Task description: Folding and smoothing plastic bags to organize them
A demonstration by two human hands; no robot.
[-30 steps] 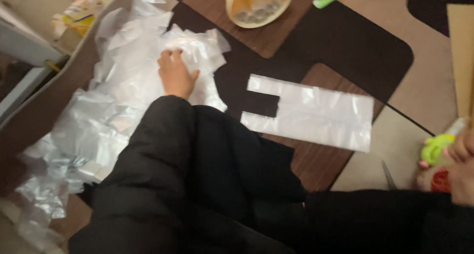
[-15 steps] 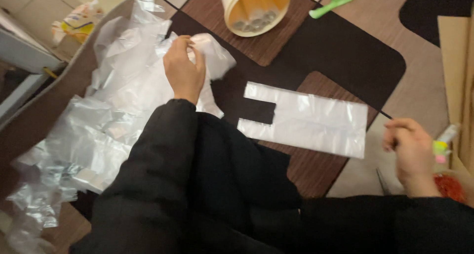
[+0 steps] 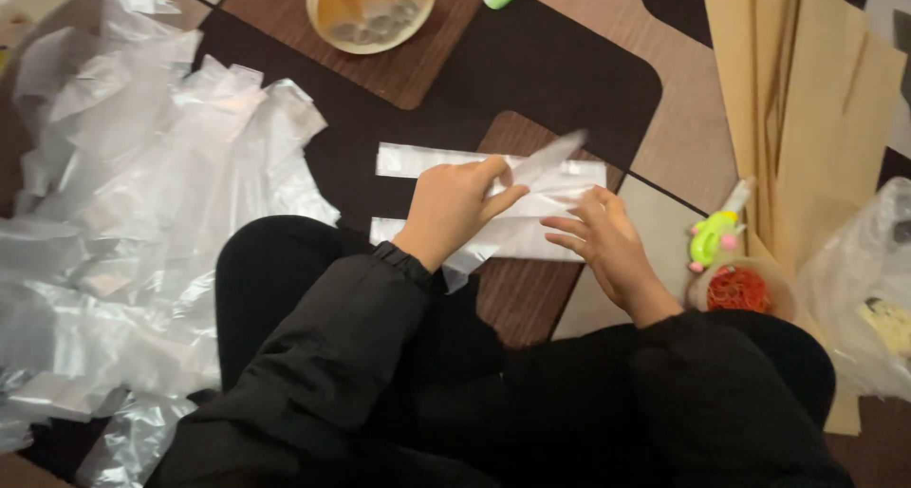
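Now the left hand [image 3: 455,208] pinches a clear plastic bag [image 3: 531,198], right hand [image 3: 607,246] fingers spread beside it.

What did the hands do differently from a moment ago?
The left hand left the heap of clear bags and came right to the flat plastic bag, lifting a fold. The right hand moved in from the right onto it. The tub stayed put.
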